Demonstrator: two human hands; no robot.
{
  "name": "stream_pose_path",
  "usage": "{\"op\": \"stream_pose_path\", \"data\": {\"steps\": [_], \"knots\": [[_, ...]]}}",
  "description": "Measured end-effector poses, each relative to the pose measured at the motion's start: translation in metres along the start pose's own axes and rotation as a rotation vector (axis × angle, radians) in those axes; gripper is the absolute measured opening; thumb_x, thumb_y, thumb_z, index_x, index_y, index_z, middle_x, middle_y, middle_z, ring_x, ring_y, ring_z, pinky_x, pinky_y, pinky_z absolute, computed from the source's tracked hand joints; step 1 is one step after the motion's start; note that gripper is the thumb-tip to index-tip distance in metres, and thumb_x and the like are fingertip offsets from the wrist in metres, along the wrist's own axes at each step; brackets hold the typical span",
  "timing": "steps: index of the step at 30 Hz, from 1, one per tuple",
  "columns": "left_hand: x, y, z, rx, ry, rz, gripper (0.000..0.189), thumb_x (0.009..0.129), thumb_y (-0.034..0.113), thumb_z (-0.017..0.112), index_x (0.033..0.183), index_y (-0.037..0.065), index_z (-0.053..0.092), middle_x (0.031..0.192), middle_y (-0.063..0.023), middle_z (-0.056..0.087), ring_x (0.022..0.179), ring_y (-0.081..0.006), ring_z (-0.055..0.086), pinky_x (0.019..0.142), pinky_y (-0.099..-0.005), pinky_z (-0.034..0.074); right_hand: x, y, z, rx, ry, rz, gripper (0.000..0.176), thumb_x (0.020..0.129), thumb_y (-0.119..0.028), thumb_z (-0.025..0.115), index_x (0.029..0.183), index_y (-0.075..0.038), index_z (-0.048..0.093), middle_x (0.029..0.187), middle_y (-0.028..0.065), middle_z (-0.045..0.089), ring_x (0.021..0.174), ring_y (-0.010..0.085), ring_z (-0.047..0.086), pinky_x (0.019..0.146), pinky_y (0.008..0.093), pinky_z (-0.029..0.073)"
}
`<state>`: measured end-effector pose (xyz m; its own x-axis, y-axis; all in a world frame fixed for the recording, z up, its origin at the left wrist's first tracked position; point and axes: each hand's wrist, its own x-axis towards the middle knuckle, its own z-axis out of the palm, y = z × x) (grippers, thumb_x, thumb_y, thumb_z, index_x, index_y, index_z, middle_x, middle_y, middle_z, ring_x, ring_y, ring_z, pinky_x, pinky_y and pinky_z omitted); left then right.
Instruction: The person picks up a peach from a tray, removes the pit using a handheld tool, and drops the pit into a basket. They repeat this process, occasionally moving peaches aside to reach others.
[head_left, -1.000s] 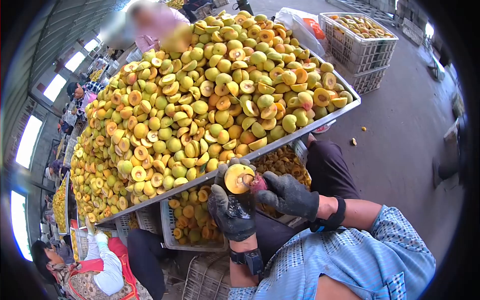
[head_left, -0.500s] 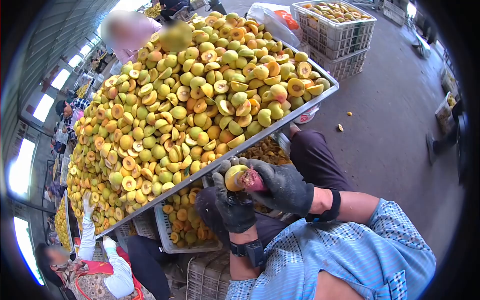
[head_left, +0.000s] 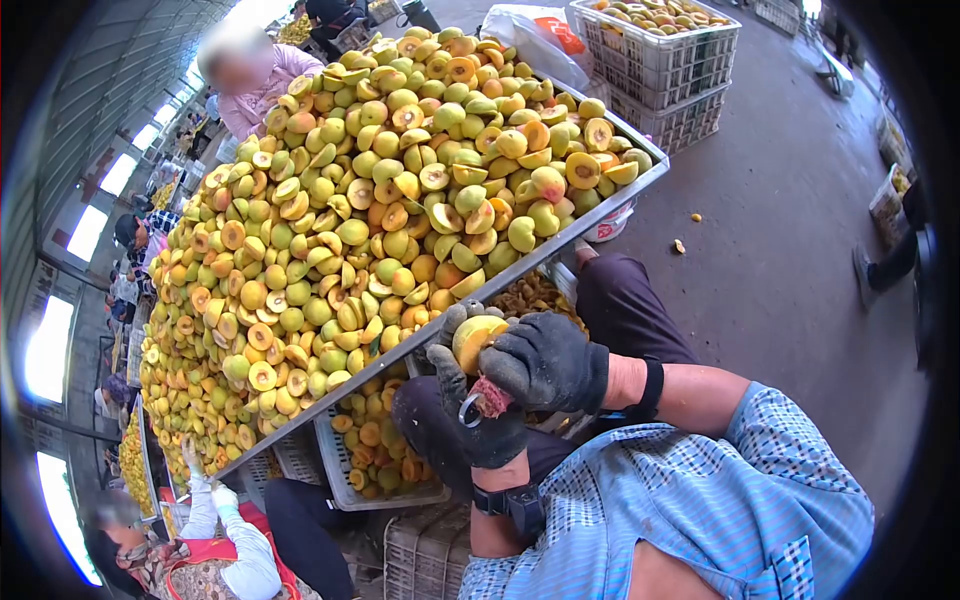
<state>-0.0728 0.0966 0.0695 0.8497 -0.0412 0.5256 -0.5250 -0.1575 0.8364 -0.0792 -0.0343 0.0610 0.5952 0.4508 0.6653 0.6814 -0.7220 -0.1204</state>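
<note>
My left hand [head_left: 482, 432], in a dark work glove, grips a yellow peach half [head_left: 473, 342] above my lap. Against that fruit press the fingers of my right hand [head_left: 555, 362], gloved in dark grey. The same right hand also keeps hold of a pitting tool [head_left: 491, 397] with a worn, reddish wrapped handle and a metal ring at its end. The ring points down toward my left palm, away from the fruit. Beyond both hands, a metal-edged table [head_left: 520, 268] bears a large heap of halved peaches [head_left: 350, 230], several with pits showing.
Below the table edge stands a pale crate [head_left: 335, 465] of peach halves; brownish scraps [head_left: 530, 295] lie near my knee. Stacked crates [head_left: 655, 70] stand at the far right corner. A co-worker [head_left: 215, 550] sits at left, another person [head_left: 265, 80] across the heap.
The peach half has turned in my left hand, and my right fingers have moved onto it. The tool has swung down, so its metal ring now shows. My view has shifted slightly.
</note>
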Motion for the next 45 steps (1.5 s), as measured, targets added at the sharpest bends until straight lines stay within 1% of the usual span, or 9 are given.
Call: {"op": "stream_pose_path", "data": {"steps": [7,10,17,20,23,29,32,36,45], "knots": [[0.004,-0.015,-0.024,-0.974,0.033,-0.492,0.045,0.112,0.037,0.04,0.139,0.003,0.053,0.137,-0.0187,0.06,0.124,-0.036,0.06,0.11,-0.0495,0.048,-0.027,-0.015,-0.01,0.771,-0.195,0.751,0.046,0.094,-0.047,0.068,0.106,-0.004,0.059,0.091,0.0231,0.067,0.087,0.0457,0.066,0.072,0.0516,0.051],[0.005,0.014,-0.018,-0.859,0.201,-0.603,0.037,0.107,0.017,0.05,0.133,-0.008,0.057,0.123,-0.0227,0.07,0.107,-0.0341,0.072,0.095,-0.0412,0.055,-0.022,-0.024,-0.022,0.795,-0.175,0.754,0.044,0.094,-0.046,0.068,0.106,-0.004,0.059,0.093,0.0239,0.068,0.087,0.0458,0.066,0.072,0.0508,0.051],[-0.006,0.011,-0.021,0.642,0.044,0.337,0.034,0.099,0.009,0.057,0.13,-0.007,0.059,0.116,-0.0208,0.072,0.103,-0.0369,0.071,0.094,-0.0432,0.054,-0.009,-0.034,0.001,0.616,-0.016,0.78,0.045,0.096,-0.043,0.067,0.105,-0.001,0.056,0.088,0.026,0.067,0.082,0.0466,0.065,0.069,0.0521,0.05],[0.003,0.023,-0.017,-0.73,0.169,-0.49,0.033,0.101,0.009,0.054,0.129,-0.007,0.059,0.118,-0.0221,0.071,0.105,-0.0348,0.07,0.095,-0.0417,0.054,-0.007,-0.037,0.005,0.741,0.117,0.761,0.047,0.096,-0.043,0.067,0.105,0.001,0.054,0.085,0.0266,0.066,0.079,0.0477,0.065,0.069,0.0535,0.051],[0.001,-0.004,-0.03,0.305,-0.052,0.204,0.04,0.112,0.024,0.038,0.136,-0.005,0.053,0.134,-0.0188,0.061,0.118,-0.0292,0.063,0.105,-0.0424,0.05,-0.005,-0.03,0.002,0.658,0.003,0.738,0.044,0.096,-0.041,0.065,0.105,0.001,0.054,0.083,0.0258,0.066,0.078,0.0482,0.065,0.068,0.0543,0.051],[-0.004,0.0,-0.023,-0.564,0.118,-0.44,0.032,0.111,0.017,0.042,0.129,-0.005,0.057,0.126,-0.0177,0.065,0.108,-0.0268,0.067,0.1,-0.0386,0.055,-0.001,-0.019,-0.007,0.571,-0.216,0.692,0.038,0.097,-0.034,0.063,0.108,0.001,0.055,0.085,0.027,0.067,0.079,0.0474,0.066,0.068,0.0543,0.051],[-0.006,-0.001,-0.025,0.194,-0.017,-0.105,0.035,0.111,0.022,0.044,0.129,-0.005,0.057,0.124,-0.0161,0.066,0.108,-0.0254,0.067,0.1,-0.0394,0.055,0.001,-0.02,-0.008,0.479,-0.284,0.565,0.038,0.096,-0.034,0.063,0.11,0.001,0.055,0.087,0.0262,0.067,0.079,0.046,0.067,0.067,0.0526,0.052],[0.005,-0.001,-0.024,-0.911,0.198,-0.557,0.042,0.11,0.027,0.047,0.137,-0.005,0.048,0.121,-0.0155,0.066,0.105,-0.0278,0.068,0.099,-0.041,0.056,-0.001,-0.046,-0.005,0.55,-0.116,0.643,0.043,0.096,-0.039,0.065,0.114,-0.002,0.055,0.093,0.0238,0.068,0.082,0.0446,0.068,0.068,0.0513,0.054],[0.005,0.01,-0.017,-0.486,0.082,-0.175,0.049,0.113,0.039,0.034,0.133,0.0,0.055,0.127,-0.0142,0.062,0.119,-0.0296,0.059,0.11,-0.0419,0.046,0.006,-0.056,-0.001,0.775,0.106,0.748,0.047,0.097,-0.037,0.065,0.126,-0.002,0.054,0.1,0.0268,0.068,0.09,0.0465,0.067,0.077,0.0517,0.054]]}}
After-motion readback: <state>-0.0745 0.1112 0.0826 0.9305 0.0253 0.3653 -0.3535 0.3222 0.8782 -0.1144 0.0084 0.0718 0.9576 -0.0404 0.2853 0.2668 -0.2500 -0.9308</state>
